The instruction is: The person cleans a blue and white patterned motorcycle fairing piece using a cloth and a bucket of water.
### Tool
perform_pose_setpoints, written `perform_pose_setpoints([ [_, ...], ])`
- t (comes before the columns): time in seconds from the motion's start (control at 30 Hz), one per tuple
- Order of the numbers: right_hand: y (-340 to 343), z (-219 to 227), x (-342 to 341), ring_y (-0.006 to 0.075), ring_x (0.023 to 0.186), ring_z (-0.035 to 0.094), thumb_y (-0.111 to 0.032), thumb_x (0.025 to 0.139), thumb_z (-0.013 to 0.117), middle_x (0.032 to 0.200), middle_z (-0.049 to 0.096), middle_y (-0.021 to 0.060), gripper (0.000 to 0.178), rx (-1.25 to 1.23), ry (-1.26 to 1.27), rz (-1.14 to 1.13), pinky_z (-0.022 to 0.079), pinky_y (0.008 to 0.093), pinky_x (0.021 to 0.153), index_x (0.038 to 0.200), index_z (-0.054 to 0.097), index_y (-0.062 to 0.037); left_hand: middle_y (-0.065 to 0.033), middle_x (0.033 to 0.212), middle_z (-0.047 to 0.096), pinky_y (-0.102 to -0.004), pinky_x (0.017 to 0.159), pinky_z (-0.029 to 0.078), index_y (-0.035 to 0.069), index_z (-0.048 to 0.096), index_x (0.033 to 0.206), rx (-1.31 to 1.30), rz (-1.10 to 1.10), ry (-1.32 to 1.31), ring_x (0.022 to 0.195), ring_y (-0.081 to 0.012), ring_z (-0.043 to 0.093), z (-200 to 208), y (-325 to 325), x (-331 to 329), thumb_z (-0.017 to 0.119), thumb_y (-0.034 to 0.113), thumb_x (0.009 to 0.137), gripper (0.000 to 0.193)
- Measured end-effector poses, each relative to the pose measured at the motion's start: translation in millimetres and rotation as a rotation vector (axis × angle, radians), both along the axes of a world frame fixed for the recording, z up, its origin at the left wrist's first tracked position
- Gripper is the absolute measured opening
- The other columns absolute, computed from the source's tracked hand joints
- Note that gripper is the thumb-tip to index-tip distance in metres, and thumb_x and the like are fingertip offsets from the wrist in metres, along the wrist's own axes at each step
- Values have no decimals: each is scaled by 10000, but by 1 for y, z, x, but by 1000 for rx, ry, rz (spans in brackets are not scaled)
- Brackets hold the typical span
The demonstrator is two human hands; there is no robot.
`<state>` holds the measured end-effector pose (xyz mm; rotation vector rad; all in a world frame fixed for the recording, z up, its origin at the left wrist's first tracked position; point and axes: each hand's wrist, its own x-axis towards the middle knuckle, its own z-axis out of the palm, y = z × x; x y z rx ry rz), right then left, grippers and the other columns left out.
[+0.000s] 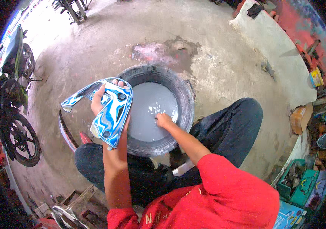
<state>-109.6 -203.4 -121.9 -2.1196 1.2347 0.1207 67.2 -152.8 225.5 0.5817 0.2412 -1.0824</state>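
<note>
Panel (113, 116) in curled left hand (97, 105): likely light, stiff, slippery (hold by edges); basin (186, 107) below bunched right hand (164, 121), its hold unclear.

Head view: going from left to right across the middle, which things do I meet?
Black motorcycle wheel, blue-and-white patterned panel, round black tub, dark-trousered right knee, brown cardboard box.

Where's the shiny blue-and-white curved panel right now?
In the head view, the curved panel is left of centre, in the left hand's fingers, overlapping the left rim of the round black basin.
</note>
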Motion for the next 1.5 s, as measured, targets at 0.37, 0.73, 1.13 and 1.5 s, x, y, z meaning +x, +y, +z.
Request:
perform_pose_setpoints([
  [0.37,-40,-5,-18,396,974,698,-228,867,670,1015,732,191,245,-90,93,-23,554,505,858,1086,762,-169,-189,1098,703,-511,868,590,-20,613,1156,-23,-61,-4,1018,-315,703,1,-5,-7,550,266,958,353],
  [0.73,-149,257,56,384,1018,687,-258,893,677,1069,724,183,323,-322,-403,267,542,483,901,1197,731,-162,-211,1037,675,-455,899,569,-52,590,1106,-33,-39,3,987,-335,677,-8,1,5,551,213,944,313],
  [1.13,-21,350,33,364,1094,675,-61,929,583,1229,668,208,377,-334,-898,542,545,428,923,1302,626,-35,-221,1066,648,-454,989,516,-48,544,1188,-101,-29,-80,1059,-343,638,-25,5,12,558,253,964,376],
  [1.5,-30,339,23,354,1278,577,-22,809,591,1372,590,213,567,-534,-832,598,483,426,1063,1374,550,-28,-210,1094,657,-445,941,519,-50,562,1222,-155,26,-147,1008,-317,646,-15,3,1,571,266,948,418],
])
